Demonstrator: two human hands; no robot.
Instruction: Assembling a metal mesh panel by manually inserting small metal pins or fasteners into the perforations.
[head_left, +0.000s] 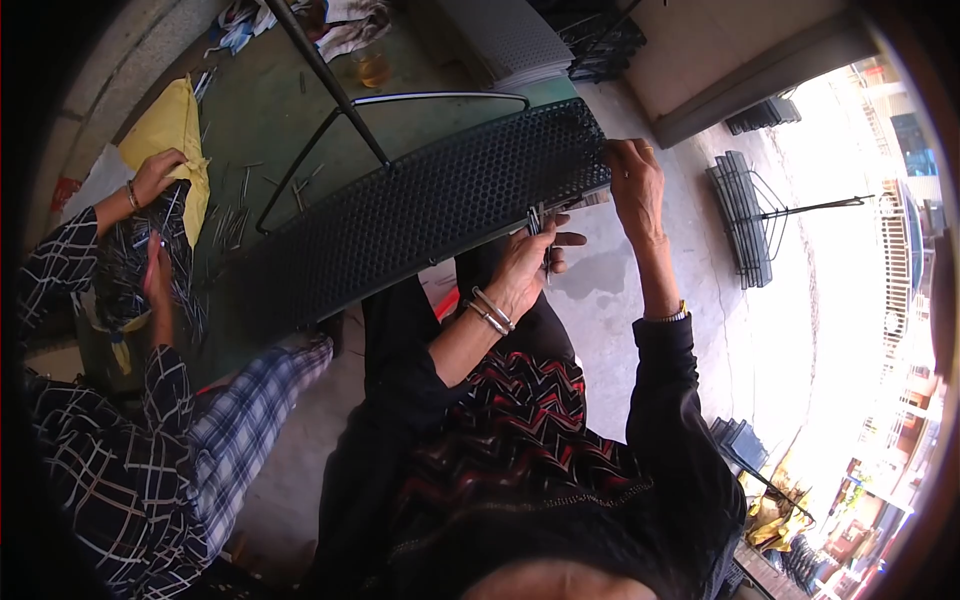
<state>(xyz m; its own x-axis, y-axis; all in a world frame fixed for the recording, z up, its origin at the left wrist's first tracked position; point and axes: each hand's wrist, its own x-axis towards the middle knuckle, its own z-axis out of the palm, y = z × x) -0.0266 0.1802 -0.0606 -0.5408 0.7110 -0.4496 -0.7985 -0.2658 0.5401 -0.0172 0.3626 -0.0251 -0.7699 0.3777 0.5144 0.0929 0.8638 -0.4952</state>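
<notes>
A long black perforated metal panel (pixel 400 205) lies slantwise across the table edge, its right end reaching out over my lap. A black rod (pixel 330 85) and a bent wire frame (pixel 440 97) rise at its far side. My left hand (pixel 525 262) is below the panel's near edge, closed around several thin metal rods (pixel 545 225), with some fingers stretched out. At the panel's right end, my right hand (pixel 637 185) has its fingers pinched together against the corner. What lies between those fingertips is hidden.
At left, a co-worker's hands (pixel 155 180) are at a yellow bag (pixel 190 215) of dark metal rods. Loose rods lie on the green table (pixel 270 100). Behind stand stacked perforated sheets (pixel 500 50) and a glass of amber liquid (pixel 372 68). A finished-looking black rack (pixel 740 220) is on the floor at right.
</notes>
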